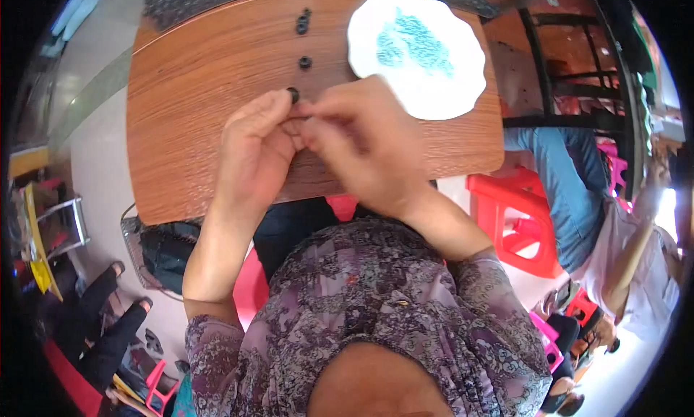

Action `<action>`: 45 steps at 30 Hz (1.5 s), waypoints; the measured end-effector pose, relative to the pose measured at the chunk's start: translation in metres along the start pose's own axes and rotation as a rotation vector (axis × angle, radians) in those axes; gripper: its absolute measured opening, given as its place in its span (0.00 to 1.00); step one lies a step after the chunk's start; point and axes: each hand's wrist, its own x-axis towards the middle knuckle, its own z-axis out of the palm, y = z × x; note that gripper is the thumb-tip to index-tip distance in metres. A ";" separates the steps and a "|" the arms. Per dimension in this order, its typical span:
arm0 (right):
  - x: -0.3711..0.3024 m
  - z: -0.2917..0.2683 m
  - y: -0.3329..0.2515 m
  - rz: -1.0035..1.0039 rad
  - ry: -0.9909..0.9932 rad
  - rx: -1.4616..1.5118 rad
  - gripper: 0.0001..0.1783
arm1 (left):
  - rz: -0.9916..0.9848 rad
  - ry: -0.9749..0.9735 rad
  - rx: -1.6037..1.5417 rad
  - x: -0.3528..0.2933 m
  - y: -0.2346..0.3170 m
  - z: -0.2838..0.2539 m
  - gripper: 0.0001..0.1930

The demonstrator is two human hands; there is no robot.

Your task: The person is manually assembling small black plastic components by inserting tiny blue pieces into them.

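Observation:
Over the near part of the wooden table (202,84), my two hands meet at the fingertips. My left hand (253,146) pinches a small black ring-like piece (293,95) between thumb and fingers. My right hand (369,139) is blurred, its thumb and fingers drawn together right beside the left fingertips. Whatever is between them is too small to make out. Beyond the hands lie another black ring-like piece (305,62) and a short cluster of similar black pieces (302,25). To the right stands a white scalloped plate (463,92) holding many tiny teal pieces.
A dark speckled mat (210,1) lies along the table's far edge. Right of the table are a red plastic stool (517,215) and a seated person's jeans (564,178). A wire basket with a black bag (170,254) sits at the near left. Other people are around the edges.

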 end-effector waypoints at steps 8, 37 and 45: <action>-0.007 0.017 0.003 -0.336 -0.029 -0.285 0.11 | -0.042 0.064 -0.127 -0.003 -0.015 -0.003 0.11; 0.003 -0.082 0.053 0.125 -0.256 -0.677 0.16 | -0.071 -0.079 -0.174 0.002 -0.014 -0.012 0.07; 0.004 -0.082 0.052 0.211 -0.204 -0.647 0.12 | -0.052 -0.084 -0.167 0.003 -0.015 -0.013 0.08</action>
